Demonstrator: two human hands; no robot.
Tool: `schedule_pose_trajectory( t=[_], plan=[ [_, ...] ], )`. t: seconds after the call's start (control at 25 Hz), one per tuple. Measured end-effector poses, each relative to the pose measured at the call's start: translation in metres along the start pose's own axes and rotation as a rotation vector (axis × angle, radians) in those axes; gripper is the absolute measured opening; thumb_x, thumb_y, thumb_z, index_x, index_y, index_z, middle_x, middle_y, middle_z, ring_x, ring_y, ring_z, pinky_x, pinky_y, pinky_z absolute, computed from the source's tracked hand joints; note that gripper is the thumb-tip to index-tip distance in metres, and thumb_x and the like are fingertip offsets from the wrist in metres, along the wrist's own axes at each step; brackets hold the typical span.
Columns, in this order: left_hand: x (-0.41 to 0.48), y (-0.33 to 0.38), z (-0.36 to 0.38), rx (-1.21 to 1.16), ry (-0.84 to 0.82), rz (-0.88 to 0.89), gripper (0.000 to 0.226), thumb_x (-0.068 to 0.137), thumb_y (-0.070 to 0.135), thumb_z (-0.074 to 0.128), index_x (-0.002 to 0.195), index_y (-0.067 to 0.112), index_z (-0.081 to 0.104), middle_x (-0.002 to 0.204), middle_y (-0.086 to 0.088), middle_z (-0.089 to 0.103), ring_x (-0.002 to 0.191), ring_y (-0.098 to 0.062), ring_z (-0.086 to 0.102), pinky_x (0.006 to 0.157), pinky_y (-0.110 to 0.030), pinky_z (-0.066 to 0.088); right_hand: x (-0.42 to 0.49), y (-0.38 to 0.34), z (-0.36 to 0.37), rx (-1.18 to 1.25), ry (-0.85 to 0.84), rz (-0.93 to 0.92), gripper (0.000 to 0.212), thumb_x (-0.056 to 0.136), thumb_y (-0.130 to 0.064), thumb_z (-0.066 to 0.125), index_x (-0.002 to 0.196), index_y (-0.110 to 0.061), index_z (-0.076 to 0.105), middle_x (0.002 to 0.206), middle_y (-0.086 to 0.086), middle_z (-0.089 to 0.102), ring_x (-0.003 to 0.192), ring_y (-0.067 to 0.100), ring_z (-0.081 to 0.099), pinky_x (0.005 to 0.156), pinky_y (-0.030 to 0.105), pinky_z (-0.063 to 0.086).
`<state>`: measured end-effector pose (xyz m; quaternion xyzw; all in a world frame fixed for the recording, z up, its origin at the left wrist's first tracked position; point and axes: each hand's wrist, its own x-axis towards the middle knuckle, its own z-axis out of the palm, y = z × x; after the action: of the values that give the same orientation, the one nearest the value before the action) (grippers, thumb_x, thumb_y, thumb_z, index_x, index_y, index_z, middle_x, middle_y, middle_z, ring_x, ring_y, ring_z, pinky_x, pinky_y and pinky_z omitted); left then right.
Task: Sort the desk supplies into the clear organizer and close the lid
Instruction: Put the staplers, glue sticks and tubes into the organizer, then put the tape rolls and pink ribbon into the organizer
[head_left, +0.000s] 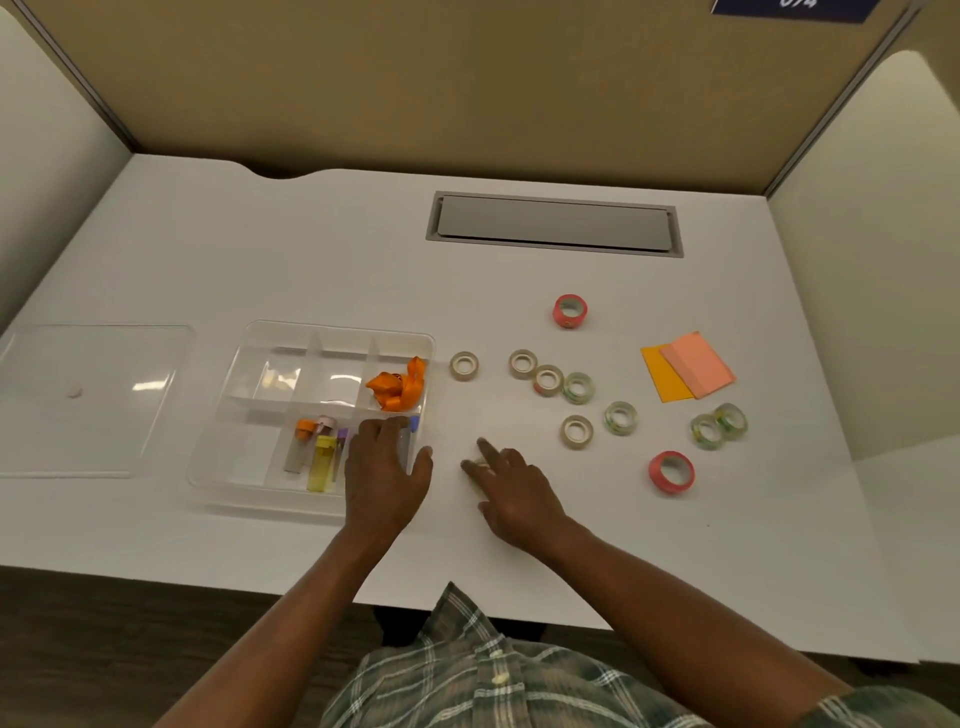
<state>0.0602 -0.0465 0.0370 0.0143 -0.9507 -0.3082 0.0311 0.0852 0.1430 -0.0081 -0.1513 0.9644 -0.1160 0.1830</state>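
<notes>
Evidently the sorting is partway: the clear plastic divided organizer (248, 364) sits toward the near left of the white desk (311, 249), with its flat clear lid (93, 400) off beside it at the left edge. Small beige tape rolls (464, 365), green-patterned rolls (621, 418) and pink rolls (671, 472) lie scattered toward the right edge. They look light, stiff and smooth, probably best pinched across the rim or through the core. The left hand (384, 467) lies with straight fingers and spread thumb over the organizer's near right compartment. The right hand (514, 488) rests on the desk beside it, fingers splayed, gripping nothing visible.
</notes>
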Motion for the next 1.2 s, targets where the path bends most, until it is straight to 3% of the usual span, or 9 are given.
schedule_pose_trajectory(
  t=[0.12,0.2,0.4,0.64,0.72,0.84,0.92,1.04,1.2],
  plan=[
    [-0.011,0.016,0.019,-0.067,-0.049,0.000,0.045,0.084,0.029,0.073,0.124,0.014,0.059,0.122,-0.009,0.060,0.111,-0.025,0.056,0.091,-0.039,0.049,-0.007,0.010,0.005,-0.006,0.025,-0.067,0.049,0.096,-0.019,0.049,0.144,-0.018,0.042,0.150,0.015,0.038,0.126,0.037,0.044,0.089,0.046,0.048],
    [-0.018,0.024,0.031,-0.100,-0.109,0.037,0.045,0.086,0.027,0.071,0.127,0.019,0.056,0.123,-0.004,0.057,0.107,-0.020,0.058,0.086,-0.035,0.053,-0.013,0.013,-0.003,0.213,0.074,0.084,0.044,0.093,-0.028,0.057,0.136,-0.021,0.049,0.133,0.009,0.052,0.116,0.030,0.053,0.086,0.044,0.052],
    [-0.033,0.045,0.056,-0.162,-0.314,0.205,0.066,0.085,0.031,0.066,0.144,0.031,0.036,0.138,0.009,0.045,0.115,-0.002,0.047,0.092,-0.022,0.047,-0.024,0.022,-0.054,1.435,0.006,0.600,0.034,0.096,-0.045,0.055,0.111,-0.016,0.062,0.106,0.013,0.071,0.085,0.025,0.075,0.078,0.039,0.062],
    [-0.030,0.078,0.074,-0.151,-0.295,0.235,0.041,0.093,0.038,0.060,0.132,0.031,0.047,0.124,0.007,0.056,0.103,-0.008,0.061,0.077,-0.005,0.039,-0.041,0.038,-0.063,1.576,-0.091,0.571,0.037,0.100,-0.049,0.044,0.101,-0.023,0.071,0.092,0.001,0.079,0.086,0.019,0.076,0.070,0.033,0.062],
    [-0.028,0.077,0.075,-0.144,-0.287,0.246,0.042,0.090,0.034,0.064,0.130,0.028,0.051,0.123,0.005,0.057,0.100,-0.007,0.059,0.077,-0.006,0.039,-0.039,0.048,-0.060,1.436,-0.021,0.569,0.044,0.099,-0.052,0.042,0.103,-0.020,0.072,0.094,0.002,0.078,0.086,0.022,0.075,0.077,0.038,0.062],
    [-0.026,0.072,0.073,-0.148,-0.278,0.206,0.046,0.087,0.032,0.068,0.130,0.025,0.052,0.123,0.003,0.056,0.097,-0.007,0.057,0.076,-0.011,0.043,-0.033,0.075,-0.051,0.597,0.260,0.415,0.040,0.097,-0.046,0.051,0.125,-0.019,0.061,0.126,0.002,0.066,0.108,0.022,0.065,0.091,0.041,0.055],
    [-0.026,0.067,0.070,-0.149,-0.280,0.183,0.046,0.087,0.032,0.068,0.130,0.025,0.052,0.124,0.003,0.056,0.098,-0.008,0.057,0.076,-0.015,0.047,-0.028,0.093,-0.045,0.208,0.223,0.299,0.056,0.095,-0.036,0.055,0.147,-0.021,0.040,0.152,0.005,0.042,0.127,0.028,0.050,0.094,0.043,0.051],
    [-0.028,0.061,0.063,-0.149,-0.276,0.153,0.044,0.089,0.033,0.067,0.130,0.026,0.052,0.125,0.003,0.056,0.097,-0.009,0.059,0.078,-0.024,0.053,-0.015,0.106,-0.031,-0.018,0.056,0.245,0.065,0.097,-0.022,0.051,0.155,-0.022,0.023,0.163,0.011,0.020,0.135,0.035,0.038,0.095,0.046,0.049],
    [-0.029,0.054,0.052,-0.168,-0.269,0.111,0.042,0.091,0.038,0.063,0.131,0.029,0.051,0.126,0.005,0.057,0.099,-0.003,0.053,0.078,-0.016,0.045,-0.009,0.104,-0.023,-0.064,0.088,0.248,0.049,0.095,-0.010,0.040,0.144,-0.018,0.041,0.146,0.014,0.040,0.122,0.034,0.045,0.086,0.042,0.051]
  ],
)
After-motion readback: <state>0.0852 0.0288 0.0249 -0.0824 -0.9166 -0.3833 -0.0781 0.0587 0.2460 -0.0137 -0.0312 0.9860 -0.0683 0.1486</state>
